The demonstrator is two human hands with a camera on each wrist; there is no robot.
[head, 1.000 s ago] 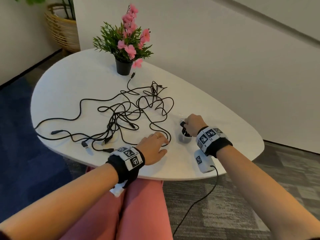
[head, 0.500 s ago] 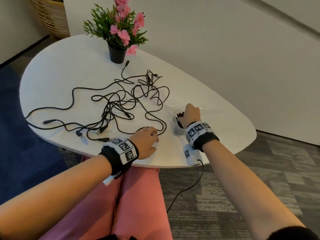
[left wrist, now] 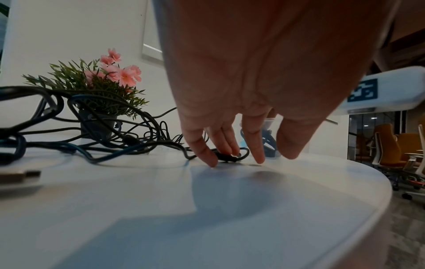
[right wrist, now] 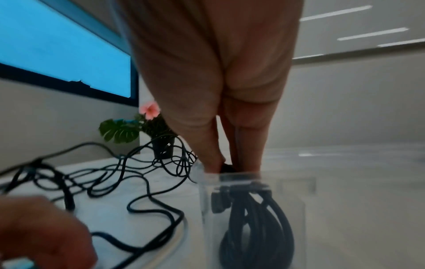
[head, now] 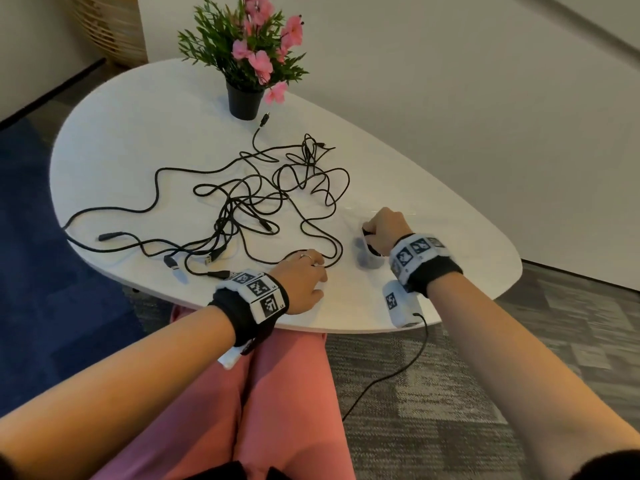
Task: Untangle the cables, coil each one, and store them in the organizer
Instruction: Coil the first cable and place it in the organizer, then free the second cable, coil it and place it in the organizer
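Right hand [head: 386,227] is pinching a coiled cable [right wrist: 255,223] down into the clear organizer [right wrist: 296,214] beneath it, while left hand [head: 303,280], fingers relaxed, is touching the limp, light tangled cables [head: 256,202] lying ahead-left; best grasped near a stiff plug.

You sit at a white table [head: 138,109] in an office corner.
Ahead of you a plain pale wall [head: 450,81] runs down to a dark skirting line. Under your feet lies grey patterned carpet [head: 571,327], with a dark blue carpet [head: 31,271] to your left. A woven basket [head: 107,26] stands in the far left corner. A potted plant [head: 247,64] with pink flowers stands on the table's far edge. In your left wrist view, orange office chairs [left wrist: 391,145] stand behind glass.
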